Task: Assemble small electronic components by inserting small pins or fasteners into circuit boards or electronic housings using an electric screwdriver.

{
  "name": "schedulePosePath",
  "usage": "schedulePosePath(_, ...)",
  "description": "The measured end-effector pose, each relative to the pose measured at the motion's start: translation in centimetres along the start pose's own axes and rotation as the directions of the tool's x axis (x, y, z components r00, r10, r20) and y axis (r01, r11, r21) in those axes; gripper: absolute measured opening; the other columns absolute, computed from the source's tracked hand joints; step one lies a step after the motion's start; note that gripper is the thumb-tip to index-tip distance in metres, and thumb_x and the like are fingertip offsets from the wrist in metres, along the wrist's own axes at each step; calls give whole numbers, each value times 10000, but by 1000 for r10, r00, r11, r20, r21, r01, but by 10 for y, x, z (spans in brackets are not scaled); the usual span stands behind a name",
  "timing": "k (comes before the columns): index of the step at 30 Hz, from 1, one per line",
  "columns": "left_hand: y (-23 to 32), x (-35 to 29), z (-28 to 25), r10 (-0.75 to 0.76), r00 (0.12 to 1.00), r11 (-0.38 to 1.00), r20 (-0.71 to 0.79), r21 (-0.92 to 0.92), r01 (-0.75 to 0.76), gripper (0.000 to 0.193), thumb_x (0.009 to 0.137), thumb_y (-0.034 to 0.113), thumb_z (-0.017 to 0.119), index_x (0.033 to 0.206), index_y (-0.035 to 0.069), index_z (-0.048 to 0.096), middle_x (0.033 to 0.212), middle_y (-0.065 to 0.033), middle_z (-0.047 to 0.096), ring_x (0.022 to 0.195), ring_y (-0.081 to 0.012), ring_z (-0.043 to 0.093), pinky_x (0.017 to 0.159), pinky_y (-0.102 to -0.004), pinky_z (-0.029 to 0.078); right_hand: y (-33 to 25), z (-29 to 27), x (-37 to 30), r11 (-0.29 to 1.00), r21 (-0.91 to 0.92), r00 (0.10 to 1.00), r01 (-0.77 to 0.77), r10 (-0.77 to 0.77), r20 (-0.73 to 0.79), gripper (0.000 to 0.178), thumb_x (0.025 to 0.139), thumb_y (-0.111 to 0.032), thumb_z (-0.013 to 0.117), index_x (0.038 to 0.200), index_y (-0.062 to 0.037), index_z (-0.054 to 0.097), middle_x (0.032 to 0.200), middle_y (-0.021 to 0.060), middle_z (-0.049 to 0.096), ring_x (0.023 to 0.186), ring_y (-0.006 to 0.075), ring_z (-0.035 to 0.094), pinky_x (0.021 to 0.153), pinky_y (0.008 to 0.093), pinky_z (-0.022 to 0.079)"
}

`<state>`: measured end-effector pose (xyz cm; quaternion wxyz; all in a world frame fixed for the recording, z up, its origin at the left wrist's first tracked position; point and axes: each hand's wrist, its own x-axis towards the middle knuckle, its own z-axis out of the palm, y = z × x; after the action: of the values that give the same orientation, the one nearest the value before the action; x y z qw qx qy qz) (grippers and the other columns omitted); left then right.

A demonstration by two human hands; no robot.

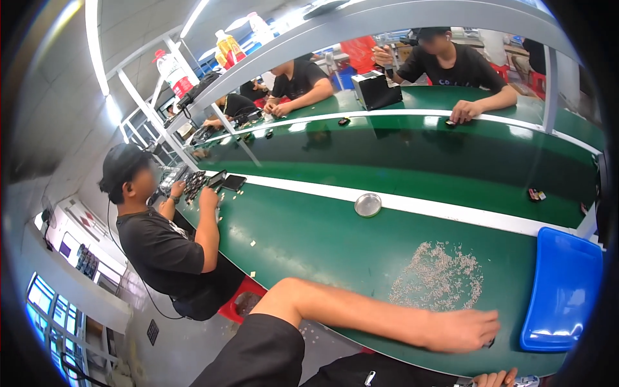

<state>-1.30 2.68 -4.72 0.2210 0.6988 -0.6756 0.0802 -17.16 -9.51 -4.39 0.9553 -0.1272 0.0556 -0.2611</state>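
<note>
My left arm stretches across the green bench, and my left hand (461, 330) is low over its near right part. Its fingers are curled, slightly smeared by motion, with a small dark piece (489, 344) at the fingertips. Just beyond this hand lies a wide scatter of tiny silvery screw-like parts (438, 277). My right hand (496, 379) shows only partly at the lower edge, fingers bent. Next to it is a grey metallic object (527, 381), cut off by the frame; what the fingers grip is mostly hidden.
A blue tray (562, 290) stands at the right. A round metal dish (368, 205) sits by the white rail, beyond which runs a dark green conveyor belt (387, 151). At left a co-worker (161, 238) handles dark parts; others sit across the belt. A metal frame crosses overhead.
</note>
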Motion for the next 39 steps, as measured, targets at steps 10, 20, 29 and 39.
schedulePosePath(10,-3,1,-27,-14,984,937,178,-341,75,268,758,14,553,1006,-72,606,1227,-164,548,1124,-306,513,920,-350,492,2,-11,-16,980,195,998,-29,40,-53,119,947,-161,395,879,-64,409,493,-19,297,393,71,308,427,252,348)
schedulePosePath(20,-1,20,-13,-168,981,936,101,-296,191,196,794,-28,610,988,-13,588,973,-133,606,901,-319,588,779,-392,492,3,-21,-25,998,60,1000,-16,17,-23,152,943,-217,425,874,-81,429,512,-2,373,404,116,377,478,290,390)
schedulePosePath(29,12,20,-8,-216,974,955,64,-191,225,148,762,16,643,890,-35,588,942,-116,601,884,-288,574,755,-372,501,10,-24,-22,998,16,998,-64,64,-11,156,935,-218,414,871,-84,463,496,-9,376,396,107,371,462,280,385)
schedulePosePath(39,41,11,5,-44,999,993,-14,-106,42,303,634,-44,703,915,-97,603,951,-170,612,827,-305,613,630,-352,532,29,-20,-20,986,-155,996,-61,49,-81,105,926,-164,419,897,-66,445,517,30,402,419,146,414,475,309,390)
